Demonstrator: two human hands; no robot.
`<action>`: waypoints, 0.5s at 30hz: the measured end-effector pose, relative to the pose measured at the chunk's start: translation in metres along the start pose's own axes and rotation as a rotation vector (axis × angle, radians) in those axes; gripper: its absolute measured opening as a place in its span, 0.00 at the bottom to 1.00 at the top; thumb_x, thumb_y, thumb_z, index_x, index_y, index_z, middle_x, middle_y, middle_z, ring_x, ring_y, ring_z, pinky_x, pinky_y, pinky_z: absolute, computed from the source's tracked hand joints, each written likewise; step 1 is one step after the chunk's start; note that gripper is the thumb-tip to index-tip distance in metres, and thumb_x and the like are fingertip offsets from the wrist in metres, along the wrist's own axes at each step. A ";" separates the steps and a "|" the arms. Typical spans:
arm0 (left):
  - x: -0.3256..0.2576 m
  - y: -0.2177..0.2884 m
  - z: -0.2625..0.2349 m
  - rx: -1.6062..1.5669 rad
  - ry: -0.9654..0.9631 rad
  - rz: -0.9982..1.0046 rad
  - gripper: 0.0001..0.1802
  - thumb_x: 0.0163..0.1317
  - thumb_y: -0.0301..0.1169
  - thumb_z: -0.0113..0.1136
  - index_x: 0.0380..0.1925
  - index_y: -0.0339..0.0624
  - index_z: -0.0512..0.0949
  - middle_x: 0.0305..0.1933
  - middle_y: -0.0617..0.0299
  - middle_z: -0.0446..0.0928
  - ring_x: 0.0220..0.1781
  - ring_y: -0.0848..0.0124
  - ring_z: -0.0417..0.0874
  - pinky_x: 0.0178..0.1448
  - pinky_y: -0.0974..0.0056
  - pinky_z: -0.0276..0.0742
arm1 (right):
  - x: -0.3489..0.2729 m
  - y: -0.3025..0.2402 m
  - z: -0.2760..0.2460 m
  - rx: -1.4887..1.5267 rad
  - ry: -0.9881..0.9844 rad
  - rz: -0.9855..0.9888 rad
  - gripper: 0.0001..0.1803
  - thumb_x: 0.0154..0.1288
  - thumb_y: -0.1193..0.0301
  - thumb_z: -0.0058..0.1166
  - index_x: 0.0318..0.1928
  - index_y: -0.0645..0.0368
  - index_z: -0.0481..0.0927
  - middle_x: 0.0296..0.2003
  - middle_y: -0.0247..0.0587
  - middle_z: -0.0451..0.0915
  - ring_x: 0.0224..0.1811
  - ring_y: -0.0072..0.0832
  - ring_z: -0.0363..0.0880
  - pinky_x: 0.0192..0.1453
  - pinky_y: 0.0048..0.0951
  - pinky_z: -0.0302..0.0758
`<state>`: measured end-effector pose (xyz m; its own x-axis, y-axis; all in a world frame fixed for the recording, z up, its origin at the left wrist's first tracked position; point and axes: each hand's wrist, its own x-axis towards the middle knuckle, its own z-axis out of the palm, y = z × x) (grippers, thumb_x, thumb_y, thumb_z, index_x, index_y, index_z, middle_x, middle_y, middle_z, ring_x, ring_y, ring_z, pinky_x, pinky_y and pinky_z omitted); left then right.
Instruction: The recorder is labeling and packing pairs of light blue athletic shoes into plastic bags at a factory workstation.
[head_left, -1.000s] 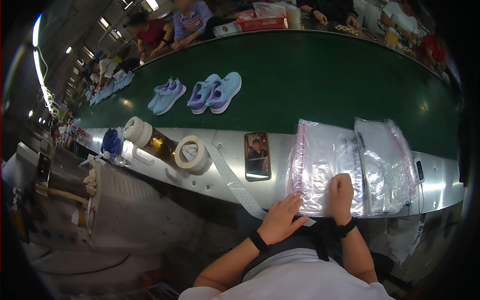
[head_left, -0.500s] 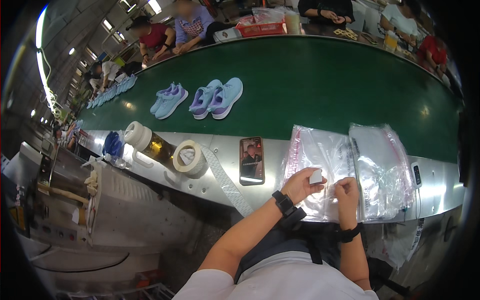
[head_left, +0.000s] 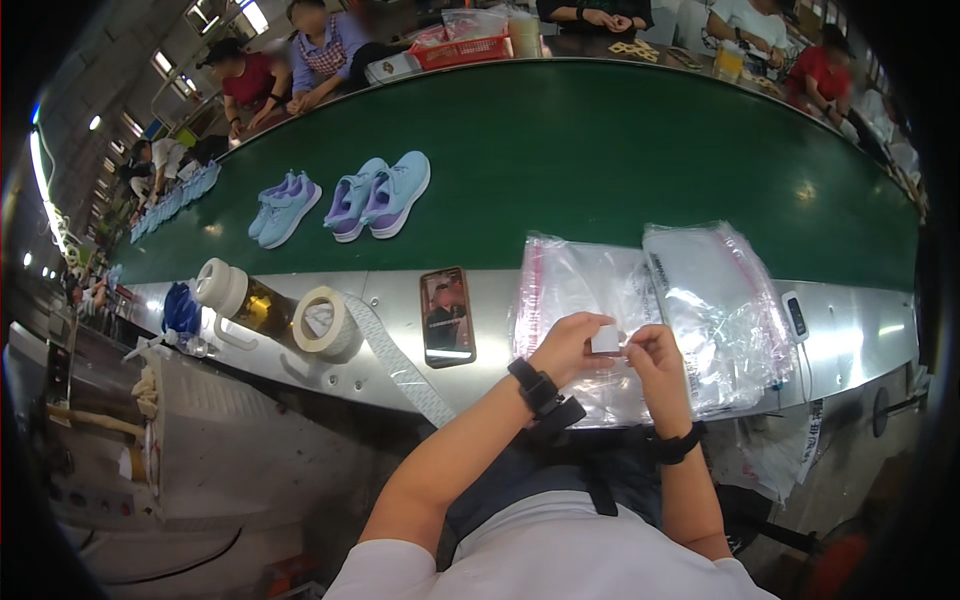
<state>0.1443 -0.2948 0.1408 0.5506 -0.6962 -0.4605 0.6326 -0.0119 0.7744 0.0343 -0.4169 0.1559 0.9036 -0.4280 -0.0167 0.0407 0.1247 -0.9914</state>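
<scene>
The head view looks down on a brushed-metal counter (head_left: 850,345) edging a wide green conveyor belt (head_left: 620,150) in a workshop, with other people seated along the belt's far side. Two pairs of small light-blue and lilac trainers (head_left: 345,195) ride on the belt. On the counter lie a black smartphone with its screen lit (head_left: 447,316), a roll of cream tape (head_left: 323,322), a white-capped amber bottle (head_left: 240,298) and two stacks of clear plastic zip bags (head_left: 690,300).

A small white rectangular piece (head_left: 605,339) is held just above the near bags, between both hands. The left hand (head_left: 565,345) is curled, pinching the piece's left side; the right hand (head_left: 655,360) is also curled, its fingertips meeting the piece's right edge. Both wrists carry black bands.
</scene>
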 end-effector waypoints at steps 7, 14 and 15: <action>0.005 -0.016 -0.017 -0.253 -0.109 -0.076 0.16 0.66 0.30 0.41 0.51 0.35 0.67 0.48 0.50 0.74 0.49 0.61 0.79 0.45 0.59 0.81 | 0.000 0.001 0.000 -0.027 0.006 -0.009 0.06 0.61 0.81 0.47 0.39 0.62 0.70 0.32 0.32 0.72 0.32 0.15 0.71 0.37 0.16 0.69; 0.016 -0.022 0.006 0.200 0.048 0.050 0.13 0.65 0.32 0.43 0.45 0.38 0.71 0.39 0.54 0.75 0.35 0.65 0.79 0.33 0.62 0.79 | -0.009 0.000 0.014 -0.369 -0.065 -0.207 0.09 0.61 0.80 0.48 0.43 0.64 0.70 0.33 0.36 0.75 0.34 0.20 0.74 0.39 0.20 0.71; 0.014 -0.022 0.000 0.048 -0.034 -0.009 0.15 0.66 0.37 0.44 0.46 0.39 0.70 0.41 0.54 0.74 0.36 0.64 0.79 0.35 0.60 0.78 | -0.013 -0.001 0.017 -0.528 -0.115 -0.321 0.15 0.57 0.78 0.53 0.46 0.64 0.69 0.37 0.40 0.74 0.39 0.28 0.73 0.43 0.26 0.70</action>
<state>0.1381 -0.3047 0.1169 0.5257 -0.7199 -0.4531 0.6100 -0.0522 0.7907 0.0293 -0.3965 0.1592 0.9226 -0.2681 0.2773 0.1278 -0.4659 -0.8756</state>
